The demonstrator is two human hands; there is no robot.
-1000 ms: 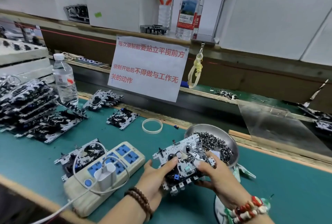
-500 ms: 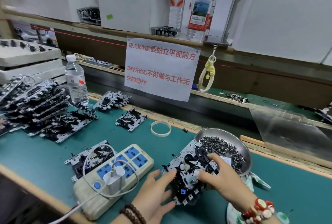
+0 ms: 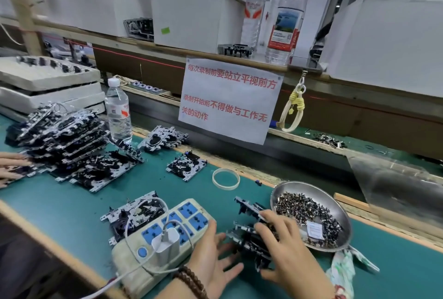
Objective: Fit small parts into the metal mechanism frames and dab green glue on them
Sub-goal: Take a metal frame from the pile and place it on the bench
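I am gripping the mechanism frame [image 3: 251,234] edge-on with my right hand [image 3: 285,248] above the tabletop [image 3: 72,202], beside the parts bowl [image 3: 340,210]; left hand [image 3: 211,258] is lying open. Frame is judged light, stiff, snaggy: I am favouring its edges.

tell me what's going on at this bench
A person is assembling small metal mechanism frames at a green-topped bench. The right hand grips one frame, tipped on edge, beside a metal bowl full of tiny parts. The left hand lies open, palm up, next to it, by a power strip. A stack of frames sits on the left, with a few single ones lying around. No glue is visible.
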